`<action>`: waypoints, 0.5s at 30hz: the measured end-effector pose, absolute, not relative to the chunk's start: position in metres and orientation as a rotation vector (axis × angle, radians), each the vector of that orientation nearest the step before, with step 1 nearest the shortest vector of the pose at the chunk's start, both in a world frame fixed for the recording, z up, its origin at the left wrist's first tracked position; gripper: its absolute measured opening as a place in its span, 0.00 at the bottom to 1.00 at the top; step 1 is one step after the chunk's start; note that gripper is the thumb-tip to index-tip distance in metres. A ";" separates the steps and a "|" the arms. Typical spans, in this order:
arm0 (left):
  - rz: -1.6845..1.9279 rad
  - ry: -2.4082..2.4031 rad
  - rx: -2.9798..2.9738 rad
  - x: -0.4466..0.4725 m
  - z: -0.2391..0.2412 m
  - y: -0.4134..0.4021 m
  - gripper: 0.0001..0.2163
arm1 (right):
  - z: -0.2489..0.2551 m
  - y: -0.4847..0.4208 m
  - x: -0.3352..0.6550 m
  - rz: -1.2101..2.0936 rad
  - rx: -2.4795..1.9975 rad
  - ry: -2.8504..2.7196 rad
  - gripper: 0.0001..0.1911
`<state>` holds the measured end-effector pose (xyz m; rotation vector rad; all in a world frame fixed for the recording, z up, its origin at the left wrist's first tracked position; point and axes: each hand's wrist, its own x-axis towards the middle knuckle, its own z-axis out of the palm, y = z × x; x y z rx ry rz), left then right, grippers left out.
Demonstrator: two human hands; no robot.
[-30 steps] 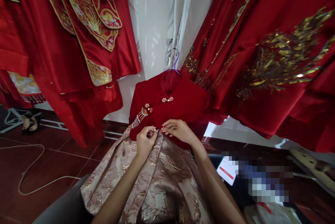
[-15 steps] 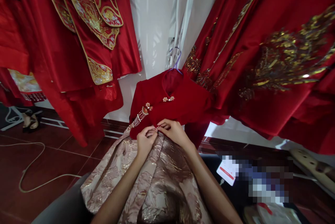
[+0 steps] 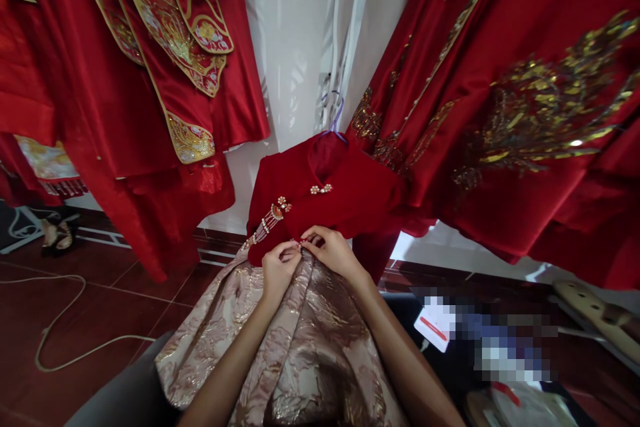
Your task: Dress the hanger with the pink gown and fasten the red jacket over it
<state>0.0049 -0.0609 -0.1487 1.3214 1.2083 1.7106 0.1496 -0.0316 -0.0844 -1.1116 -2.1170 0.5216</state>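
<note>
2 hands in a pinch on 1 small beaded ornament at 1 red top

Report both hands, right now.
Left hand: closed, pinching at the waist of the garment; exact bit unclear.
Right hand: closed, pinching beside the left; exact bit too small to tell.

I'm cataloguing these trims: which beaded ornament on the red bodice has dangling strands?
The tasselled ornament on the picture-left side of the red bodice; bead strands trail from it, whereas the neckline clasp shows small flowers but no strands.
</note>
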 end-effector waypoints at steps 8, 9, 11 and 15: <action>1.700 1.216 1.345 0.002 -0.147 -0.062 0.10 | -0.090 -0.029 0.148 0.446 -1.094 -2.122 0.07; 1.700 1.231 1.363 0.001 -0.147 -0.061 0.09 | -0.091 -0.029 0.148 0.449 -1.091 -2.122 0.07; 1.687 1.254 1.408 -0.001 -0.147 -0.061 0.08 | -0.092 -0.028 0.148 0.462 -1.088 -2.128 0.07; 1.621 1.290 1.540 -0.003 -0.149 -0.058 0.06 | -0.092 -0.028 0.147 0.467 -1.123 -2.154 0.07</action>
